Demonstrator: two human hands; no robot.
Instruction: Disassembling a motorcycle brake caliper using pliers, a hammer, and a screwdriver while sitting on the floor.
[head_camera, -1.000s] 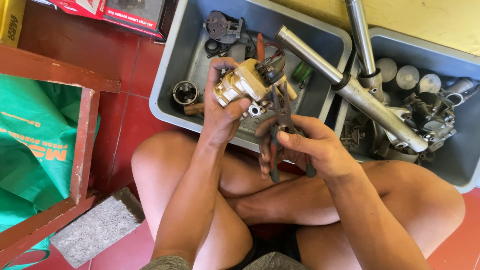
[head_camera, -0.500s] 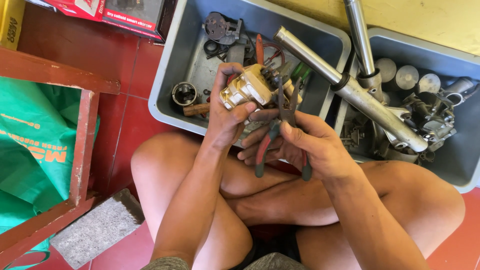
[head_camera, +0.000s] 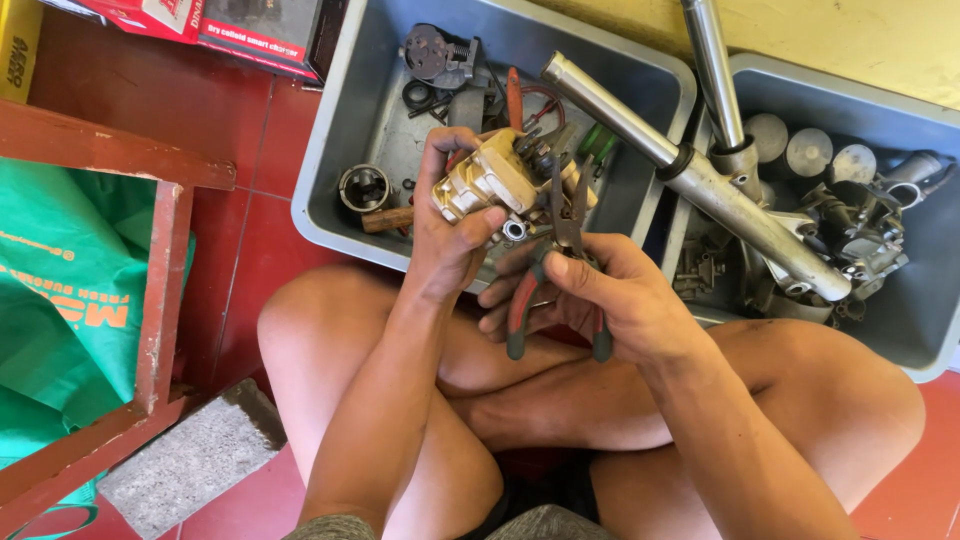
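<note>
The left hand (head_camera: 450, 240) has its fingers (head_camera: 487, 222) wrapped tight around a gold metal part (head_camera: 487, 180) and holds it up over the left gray bin (head_camera: 350, 130). The right hand (head_camera: 610, 300) has its fingers (head_camera: 572, 270) curled around the handles of a pair of pliers (head_camera: 560, 260). The handles are red and dark, and they stand a little apart. The thin tips of the pliers point up and sit right at the side of the gold part, near a small round hole.

To do this well, I think the left hand should keep the gold part very steady. The pliers should grab only the small piece and squeeze gently, so the tips do not slip.

There is no surface here. The person sits cross-legged on a red tile floor (head_camera: 260, 260). The left bin holds a metal ring (head_camera: 363, 187) and other small dark bits. A long silver tube (head_camera: 690, 180) lies across both bins. The right gray bin (head_camera: 930, 340) is full of shiny metal parts. On the left stand a red wooden frame (head_camera: 160, 290), a green bag (head_camera: 60, 310) and a gray block (head_camera: 190, 460).
</note>
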